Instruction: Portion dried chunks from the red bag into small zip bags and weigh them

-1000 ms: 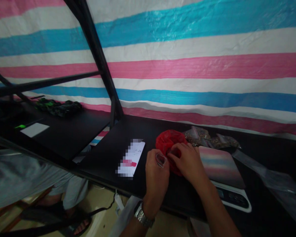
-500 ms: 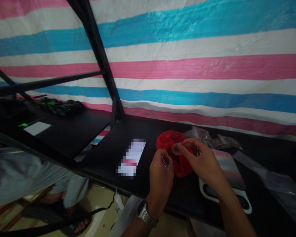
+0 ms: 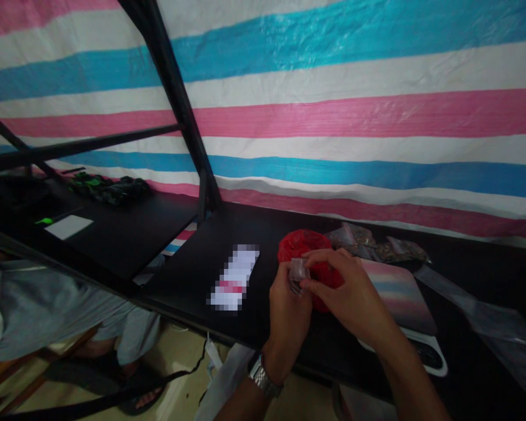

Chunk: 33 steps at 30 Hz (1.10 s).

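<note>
Small clear packet [image 3: 299, 270] above the left hand [image 3: 290, 307], left of the right hand [image 3: 347, 282].
Right grip pinches its right edge; left grip curls around clear plastic [image 3: 295, 287].

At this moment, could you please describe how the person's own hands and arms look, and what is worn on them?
The left hand and the right hand are both ungloved. A silver-coloured, metal-link wristband, apparently a watch's, circles the left wrist; no such band shows on the right. No sleeve shows on either forearm.
</note>
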Each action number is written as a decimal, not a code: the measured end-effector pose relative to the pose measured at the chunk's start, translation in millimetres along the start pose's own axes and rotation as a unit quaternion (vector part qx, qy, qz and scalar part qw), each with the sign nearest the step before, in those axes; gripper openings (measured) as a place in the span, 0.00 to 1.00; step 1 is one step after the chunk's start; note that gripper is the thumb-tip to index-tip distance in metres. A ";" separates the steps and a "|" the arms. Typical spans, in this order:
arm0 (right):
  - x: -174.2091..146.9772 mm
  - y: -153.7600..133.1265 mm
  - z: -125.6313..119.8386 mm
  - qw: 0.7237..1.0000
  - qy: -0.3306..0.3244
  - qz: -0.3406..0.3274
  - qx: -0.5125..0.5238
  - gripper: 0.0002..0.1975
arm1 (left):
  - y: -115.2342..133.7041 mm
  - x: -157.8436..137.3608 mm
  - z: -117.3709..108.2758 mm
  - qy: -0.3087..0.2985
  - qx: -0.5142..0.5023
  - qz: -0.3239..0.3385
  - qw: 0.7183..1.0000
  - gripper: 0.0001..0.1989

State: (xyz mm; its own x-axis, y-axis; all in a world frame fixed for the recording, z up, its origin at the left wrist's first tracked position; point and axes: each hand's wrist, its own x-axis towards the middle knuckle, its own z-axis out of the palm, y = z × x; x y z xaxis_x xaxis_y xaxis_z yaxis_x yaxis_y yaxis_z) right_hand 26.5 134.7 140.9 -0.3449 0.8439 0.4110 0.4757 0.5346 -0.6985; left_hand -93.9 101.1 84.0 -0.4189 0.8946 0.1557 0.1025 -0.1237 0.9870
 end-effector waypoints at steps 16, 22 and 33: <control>3.1 19.1 6.1 0.996 0.049 0.065 -0.024 0.12 | 11.4 -3.3 4.4 0.072 -0.102 0.065 0.990 0.21; -7.8 10.5 -25.8 0.985 -0.083 0.043 0.145 0.08 | 18.6 -16.2 5.1 -0.153 -0.212 0.022 0.965 0.25; -30.1 100.6 -99.7 0.943 0.186 0.272 -0.040 0.22 | -5.2 -23.7 10.6 -0.068 -0.034 0.288 0.955 0.20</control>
State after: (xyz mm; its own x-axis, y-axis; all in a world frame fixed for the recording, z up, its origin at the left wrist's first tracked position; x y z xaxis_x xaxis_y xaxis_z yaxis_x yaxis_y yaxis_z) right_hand 165.3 167.7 116.7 0.2684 0.9438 0.1926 0.5653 0.0076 -0.8248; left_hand -74.9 85.1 74.8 -0.1889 0.7171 0.6709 0.2189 -0.6353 0.7406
